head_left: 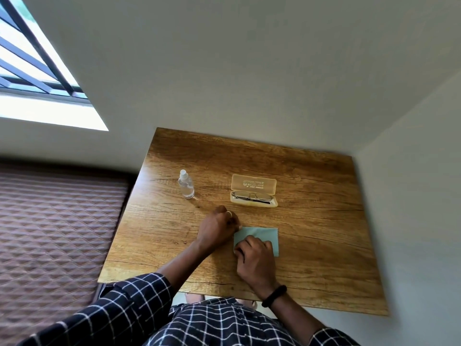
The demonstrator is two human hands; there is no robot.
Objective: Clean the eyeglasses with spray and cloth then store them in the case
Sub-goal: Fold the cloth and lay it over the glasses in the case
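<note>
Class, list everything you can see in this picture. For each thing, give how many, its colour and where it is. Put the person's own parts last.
table: one, brown wood, in the room's corner
spray bottle: one, clear, upright, far left on table
case: one, pale yellow, open, far middle
eyeglasses: one pair, dark-rimmed, inside the case
cloth: one, light blue, flat, near middle
window: one, dark bars, upper left
quilted cover: one, brown, left of table
wristband: one, black, right wrist
left hand: pinches cloth's far left corner
right hand: rests on cloth, fingers curled

text log | case lid: small inverted print, illegible | nothing else readable
</note>
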